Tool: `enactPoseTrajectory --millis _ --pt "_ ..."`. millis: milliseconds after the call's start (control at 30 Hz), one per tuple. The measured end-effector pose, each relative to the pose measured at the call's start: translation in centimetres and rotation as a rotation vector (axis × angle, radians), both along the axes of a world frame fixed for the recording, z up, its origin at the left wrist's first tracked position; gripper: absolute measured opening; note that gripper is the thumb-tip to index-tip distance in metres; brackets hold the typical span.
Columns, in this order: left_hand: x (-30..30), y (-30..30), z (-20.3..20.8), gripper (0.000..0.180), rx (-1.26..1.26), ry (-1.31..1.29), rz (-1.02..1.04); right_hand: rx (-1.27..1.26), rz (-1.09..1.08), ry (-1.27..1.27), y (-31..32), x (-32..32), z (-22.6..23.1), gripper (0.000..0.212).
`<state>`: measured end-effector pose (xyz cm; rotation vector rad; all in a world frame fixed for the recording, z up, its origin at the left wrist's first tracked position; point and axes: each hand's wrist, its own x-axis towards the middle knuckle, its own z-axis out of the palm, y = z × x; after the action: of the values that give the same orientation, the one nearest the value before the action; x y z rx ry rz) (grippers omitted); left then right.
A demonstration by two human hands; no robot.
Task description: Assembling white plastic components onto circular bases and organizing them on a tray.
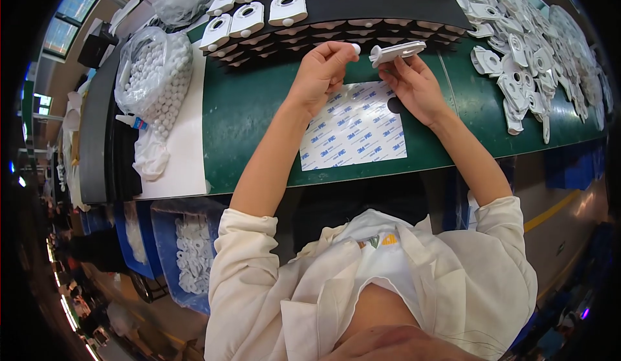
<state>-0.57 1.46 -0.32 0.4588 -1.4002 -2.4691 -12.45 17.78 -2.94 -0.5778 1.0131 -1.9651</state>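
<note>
My left hand (pixel 321 70) is closed in a pinch, with a small white ball (pixel 356 48) at its fingertips. Close beside it, my right hand (pixel 415 86) grips a flat white plastic part (pixel 396 52) between thumb and fingers, held edge-on above the bench. A narrow gap separates the ball from the part's left end. Beneath both hands lies a white sheet (pixel 352 131) printed with a blue repeating pattern. Several white parts, each with a round hole and a ball at its front, stand in rows on a black stack of trays (pixel 381 5) just beyond.
A clear bag of white balls (pixel 155 76) sits on the left, beside a small glue bottle (pixel 131 121). Loose white parts (pixel 517 57) are heaped at the right of the green bench (pixel 249 115). Below the front edge stands a blue crate (pixel 169 257) containing white pieces.
</note>
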Motion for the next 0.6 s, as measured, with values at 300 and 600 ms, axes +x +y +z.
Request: enactPoseTrajectory --millis 300,600 --pt "0.08 0.46 0.43 0.021 -0.104 -0.043 -0.078 -0.078 0.011 0.007 0.01 -0.27 -0.09 0.021" --pt "0.03 0.60 0.40 0.015 -0.136 -0.080 -0.085 -0.066 0.026 0.074 0.05 -0.15 -0.04 0.021"
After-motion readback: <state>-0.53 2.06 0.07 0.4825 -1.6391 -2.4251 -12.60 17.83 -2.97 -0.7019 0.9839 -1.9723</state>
